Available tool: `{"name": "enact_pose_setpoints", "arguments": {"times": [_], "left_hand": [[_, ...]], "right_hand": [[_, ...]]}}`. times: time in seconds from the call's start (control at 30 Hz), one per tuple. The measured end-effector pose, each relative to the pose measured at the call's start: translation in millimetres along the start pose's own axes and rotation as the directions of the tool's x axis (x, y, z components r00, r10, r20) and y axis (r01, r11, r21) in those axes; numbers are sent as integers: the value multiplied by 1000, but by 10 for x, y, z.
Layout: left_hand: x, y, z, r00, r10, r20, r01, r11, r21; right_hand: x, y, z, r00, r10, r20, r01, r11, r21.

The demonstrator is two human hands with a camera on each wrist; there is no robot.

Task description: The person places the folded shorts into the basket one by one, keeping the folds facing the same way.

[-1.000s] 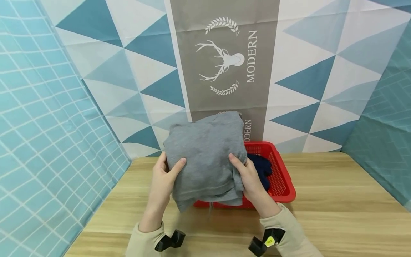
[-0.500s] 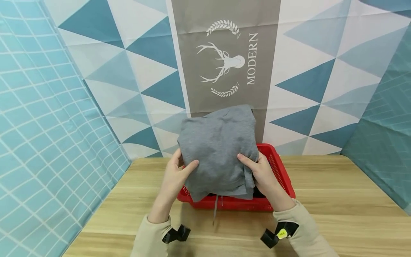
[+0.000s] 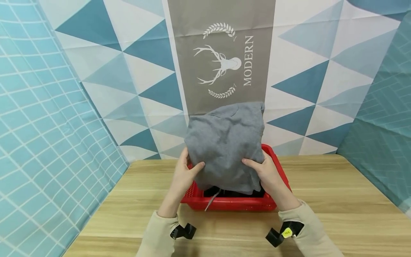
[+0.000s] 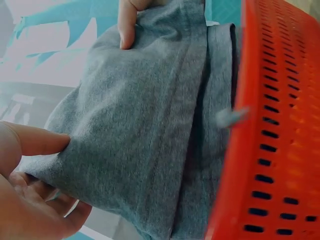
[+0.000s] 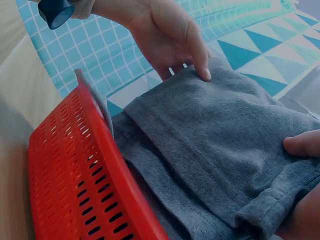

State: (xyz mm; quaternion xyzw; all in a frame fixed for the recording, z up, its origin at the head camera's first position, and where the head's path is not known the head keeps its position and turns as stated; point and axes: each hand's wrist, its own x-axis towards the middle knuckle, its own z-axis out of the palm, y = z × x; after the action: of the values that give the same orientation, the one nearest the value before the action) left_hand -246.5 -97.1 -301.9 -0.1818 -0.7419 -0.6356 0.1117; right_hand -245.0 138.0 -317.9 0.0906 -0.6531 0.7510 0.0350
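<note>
A folded grey garment (image 3: pixel 226 146) with a drawstring (image 3: pixel 212 200) is held up over a red plastic basket (image 3: pixel 231 204). My left hand (image 3: pixel 184 175) grips its left edge, thumb on the near face and fingers behind. On the opposite edge my right hand (image 3: pixel 269 175) pinches the cloth the same way. In the left wrist view, layered hems of the garment (image 4: pixel 135 115) lie close to the basket wall (image 4: pixel 275 125). The right wrist view shows both thumbs pressing the cloth (image 5: pixel 215 130). Dark cloth (image 3: pixel 224 193) shows inside the basket, mostly hidden.
The basket stands on a wooden table (image 3: pixel 327 200), near the back edge. A patterned curtain (image 3: pixel 221 64) with a deer print hangs behind. Blue tiled sheeting (image 3: pixel 48 135) rises at the left, and teal sheeting (image 3: pixel 379 142) at the right.
Both hands have carried the grey garment to the right and slightly away, so it now covers the middle of the basket. The drawstring has swung to hang over the basket's front rim.
</note>
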Motion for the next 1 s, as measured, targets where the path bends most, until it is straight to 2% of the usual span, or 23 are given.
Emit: {"name": "enact_pose_setpoints", "arguments": {"times": [0.13, 0.33, 0.6, 0.83, 1.0], "left_hand": [[-8, -114, 27, 1000, -19, 13, 19, 1000, -13], [-28, -310, 62, 999, -49, 19, 49, 998, 32], [-36, -438, 131, 996, -85, 10, 85, 995, 55], [-1, -565, 195, 996, -84, -6, 84, 988, 127], [23, -661, 238, 982, -190, -21, 191, 970, 151]], "right_hand": [[-8, 80, -35, 1000, 19, 18, -19, 1000, -7], [-14, 229, -68, 997, 79, 19, -79, 997, -11], [-22, 305, -100, 993, 115, 23, -114, 993, -33], [-30, 371, -125, 992, 123, 2, -122, 989, -84], [-21, 412, -147, 988, 152, -35, -155, 982, -105]]}}
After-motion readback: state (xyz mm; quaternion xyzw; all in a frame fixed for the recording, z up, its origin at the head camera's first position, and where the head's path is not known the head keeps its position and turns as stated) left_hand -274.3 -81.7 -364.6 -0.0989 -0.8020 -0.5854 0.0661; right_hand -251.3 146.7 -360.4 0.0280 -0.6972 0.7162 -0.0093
